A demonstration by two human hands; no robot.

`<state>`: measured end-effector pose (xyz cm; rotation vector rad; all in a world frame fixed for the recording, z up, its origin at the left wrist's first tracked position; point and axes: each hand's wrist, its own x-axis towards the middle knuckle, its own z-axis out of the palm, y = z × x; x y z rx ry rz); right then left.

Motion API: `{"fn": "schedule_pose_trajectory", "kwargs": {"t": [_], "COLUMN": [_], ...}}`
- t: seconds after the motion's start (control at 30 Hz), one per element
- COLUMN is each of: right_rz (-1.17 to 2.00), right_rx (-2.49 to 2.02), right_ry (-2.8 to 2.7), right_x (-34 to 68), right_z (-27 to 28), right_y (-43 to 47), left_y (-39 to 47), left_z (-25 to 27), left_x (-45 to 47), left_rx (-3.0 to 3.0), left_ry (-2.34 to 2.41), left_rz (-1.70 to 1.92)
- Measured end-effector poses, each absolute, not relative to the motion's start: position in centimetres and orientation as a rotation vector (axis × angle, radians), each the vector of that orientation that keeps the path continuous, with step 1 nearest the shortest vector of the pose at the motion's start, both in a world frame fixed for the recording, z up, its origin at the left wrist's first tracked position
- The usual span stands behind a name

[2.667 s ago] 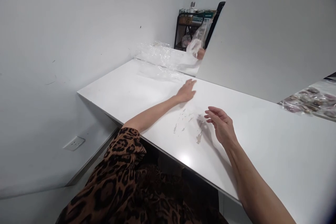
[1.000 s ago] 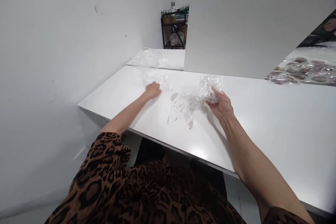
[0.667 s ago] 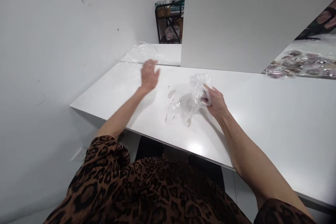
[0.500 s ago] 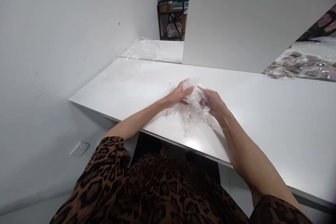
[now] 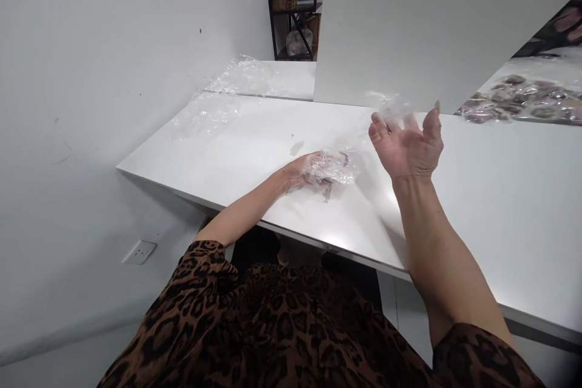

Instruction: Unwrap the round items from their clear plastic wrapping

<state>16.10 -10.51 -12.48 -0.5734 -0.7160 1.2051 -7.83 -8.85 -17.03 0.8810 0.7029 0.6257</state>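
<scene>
My left hand rests low over the white table, its fingers closed around a crumpled clear plastic film. The film covers most of those fingers, and a small dark reddish mark shows through it. My right hand is raised to the right, palm towards me, with thumb and fingers apart. A blurred stretch of the clear film lies against its fingertips and seems to run back towards the left hand.
More crumpled clear film lies at the table's far left by the wall. A white panel stands behind the table. Several wrapped items lie at the far right. A black shelf stands beyond.
My right hand has left the bunched film beside the left hand, moved up and right, and turned its palm towards me. The film has spread between the hands.
</scene>
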Motion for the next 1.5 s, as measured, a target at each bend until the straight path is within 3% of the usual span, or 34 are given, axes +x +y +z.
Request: {"fn": "schedule_pose_trajectory", "kwargs": {"t": [0.17, 0.3, 0.4, 0.77, 1.0, 1.3, 1.5], "right_rz": [1.116, 1.258, 1.353, 1.097, 1.199, 1.413, 1.207], "right_rx": [-0.993, -1.131, -1.12, -0.915, -0.88, -0.903, -0.967], "right_ry": [-0.587, -0.625, -0.79, -0.749, -0.757, -0.836, -1.077], "right_x": [16.2, 13.3, 11.0, 10.3, 10.5, 10.3, 9.2], "right_z": [-15.0, -15.0, -14.4, -14.0, -14.5, -13.9, -14.5], "right_y": [-9.1, -10.1, -11.5, -11.7, -11.2, -12.1, -12.8], "left_y": [-8.9, -8.3, -8.1, -8.8, -9.2, -8.7, -9.3], "left_z": [-17.5, -17.3, -16.9, -15.1, -15.8, -16.0, -15.3], "left_x": [-8.0, -8.0, -8.1, -9.5, -8.8, -8.2, -8.4], "left_rx": [0.828, 0.848, 0.857, 1.02, 1.091, 0.864, 1.011], "left_ry": [0.723, 0.743, 0.72, 0.68, 0.585, 0.628, 1.037], "left_rz": [0.745, 0.874, 0.88, 0.779, 0.683, 0.932, 1.162]}}
